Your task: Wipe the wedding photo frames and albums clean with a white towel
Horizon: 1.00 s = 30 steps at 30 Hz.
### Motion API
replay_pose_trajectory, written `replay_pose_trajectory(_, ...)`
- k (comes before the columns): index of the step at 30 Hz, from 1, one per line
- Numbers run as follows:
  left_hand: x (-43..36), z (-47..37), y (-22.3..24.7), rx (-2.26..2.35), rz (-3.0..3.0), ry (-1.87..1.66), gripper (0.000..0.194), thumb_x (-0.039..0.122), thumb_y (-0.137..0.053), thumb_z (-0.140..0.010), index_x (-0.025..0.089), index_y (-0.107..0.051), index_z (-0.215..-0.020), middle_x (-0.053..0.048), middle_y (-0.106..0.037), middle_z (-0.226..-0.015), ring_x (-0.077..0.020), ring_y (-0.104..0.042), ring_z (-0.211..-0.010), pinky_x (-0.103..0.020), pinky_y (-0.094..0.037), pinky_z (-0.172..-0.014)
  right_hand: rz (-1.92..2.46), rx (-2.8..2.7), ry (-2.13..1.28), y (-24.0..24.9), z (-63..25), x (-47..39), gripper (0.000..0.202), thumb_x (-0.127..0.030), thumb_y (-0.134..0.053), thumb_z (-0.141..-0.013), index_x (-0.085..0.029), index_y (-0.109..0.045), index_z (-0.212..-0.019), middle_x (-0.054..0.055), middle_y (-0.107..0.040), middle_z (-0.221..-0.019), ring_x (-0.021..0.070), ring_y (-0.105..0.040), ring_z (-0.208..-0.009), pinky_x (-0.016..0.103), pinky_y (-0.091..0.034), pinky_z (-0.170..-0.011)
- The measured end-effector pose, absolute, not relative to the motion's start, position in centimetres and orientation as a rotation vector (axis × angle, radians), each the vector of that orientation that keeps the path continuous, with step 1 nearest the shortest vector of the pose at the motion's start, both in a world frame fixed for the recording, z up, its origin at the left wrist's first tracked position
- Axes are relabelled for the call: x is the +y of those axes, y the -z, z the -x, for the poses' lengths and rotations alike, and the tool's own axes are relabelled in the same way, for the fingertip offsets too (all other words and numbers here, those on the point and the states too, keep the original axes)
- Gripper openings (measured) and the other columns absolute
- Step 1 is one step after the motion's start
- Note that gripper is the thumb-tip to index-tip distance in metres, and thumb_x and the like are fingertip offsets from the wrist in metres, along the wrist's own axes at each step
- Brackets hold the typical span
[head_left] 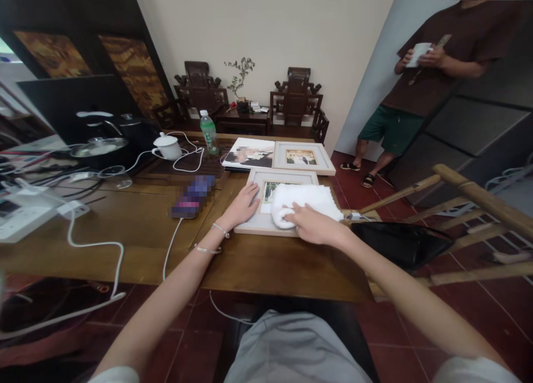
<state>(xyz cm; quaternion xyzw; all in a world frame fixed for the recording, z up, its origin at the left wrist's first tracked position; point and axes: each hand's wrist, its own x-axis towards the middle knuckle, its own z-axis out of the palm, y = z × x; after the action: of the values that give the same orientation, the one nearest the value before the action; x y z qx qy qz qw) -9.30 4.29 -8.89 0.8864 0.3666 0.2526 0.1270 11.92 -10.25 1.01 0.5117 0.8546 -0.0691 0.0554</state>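
Note:
A light wooden picture frame (248,223) with a small photo inside lies flat on the brown table (266,263). My left hand (242,205) rests on its left side, fingers stretched out. On the frame's right part lies a folded white cloth (314,197); my right hand (310,223) grips it, fingers pressed into its lower edge. The cloth covers part of the photo. Just behind, a second framed photo (301,157) lies beside a white print (254,150) showing a picture.
A green-labelled bottle (209,133), a lidded white cup (167,147), a phone (192,197), a clear cup (116,176) and white cables stand or lie left. A black pan (100,150) is farther left. Bamboo chair (478,200) at right; a person (441,66) stands behind it.

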Motion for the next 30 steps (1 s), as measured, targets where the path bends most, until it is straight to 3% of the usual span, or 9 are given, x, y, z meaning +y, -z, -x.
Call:
replay_pose_trajectory(3, 4.2, 9.3, 8.8, 1.075, -2.581, -0.733, 0.054, 0.033, -0.038, -0.095, 0.001, -0.049, -0.137, -0.02, -0.045, -0.149, -0.0297, -0.03, -0.145, -0.047, -0.023, -0.121, -1.469, 2.633, 0.321, -2.2, -10.9, -12.2, 0.056, 0.001, -0.04, -0.076, -0.014, -0.064, -0.124, 0.018, -0.055, -0.14, 0.0346, -0.05, -0.129, 0.051, -0.042, -0.102)
replay_pose_trajectory(8, 4.4, 9.3, 8.9, 1.079, -2.604, -0.713, 0.053, 0.032, -0.038, -0.095, 0.002, -0.049, -0.137, -0.021, -0.043, -0.149, -0.0291, -0.03, -0.145, -0.047, -0.024, -0.121, -1.515, 2.696, 0.263, -0.4, -10.8, -10.8, 0.059, 0.002, -0.039, -0.077, -0.012, -0.057, -0.132, 0.017, -0.036, -0.155, 0.0351, -0.027, -0.145, 0.058, -0.029, -0.112)
replay_pose_trajectory(15, 4.7, 9.3, 9.2, 1.061, -2.626, -0.715, 0.051, 0.032, -0.039, -0.095, 0.004, -0.05, -0.137, -0.02, -0.045, -0.149, -0.029, -0.03, -0.145, -0.047, -0.024, -0.121, -1.739, 2.574, -0.095, 1.9, -14.2, -2.2, 0.061, 0.003, -0.041, -0.077, -0.009, -0.054, -0.136, 0.016, -0.028, -0.159, 0.0368, -0.018, -0.147, 0.063, -0.017, -0.115)
replay_pose_trajectory(22, 4.7, 9.3, 9.2, 1.071, -2.628, -0.716, 0.051, 0.028, -0.034, -0.096, 0.002, -0.049, -0.138, -0.02, -0.045, -0.149, -0.0293, -0.031, -0.145, -0.047, -0.024, -0.121, -1.82, 2.466, -0.052, 1.8, -10.7, -1.7, 0.061, 0.003, -0.037, -0.08, -0.01, -0.053, -0.138, 0.016, -0.023, -0.161, 0.044, -0.013, -0.146, 0.069, -0.019, -0.111)
replay_pose_trajectory(27, 4.4, 9.2, 9.0, 1.074, -2.617, -0.728, 0.051, 0.023, -0.034, -0.094, -0.001, -0.049, -0.137, -0.022, -0.044, -0.148, -0.0293, -0.031, -0.145, -0.047, -0.024, -0.121, -1.624, 2.514, 0.23, -0.1, -7.8, -7.9, 0.06, 0.0, -0.039, -0.081, -0.013, -0.054, -0.138, 0.018, -0.028, -0.159, 0.0459, -0.024, -0.143, 0.069, -0.03, -0.106)
replay_pose_trajectory(30, 4.2, 9.1, 8.9, 1.05, -2.56, -0.76, 0.052, 0.029, -0.032, -0.097, 0.0, -0.05, -0.137, -0.021, -0.045, -0.148, -0.028, -0.031, -0.145, -0.047, -0.024, -0.121, -1.506, 2.569, 0.345, -1.4, -7.1, -10.4, 0.059, 0.0, -0.039, -0.08, -0.013, -0.057, -0.134, 0.018, -0.033, -0.156, 0.0451, -0.028, -0.141, 0.068, -0.034, -0.104)
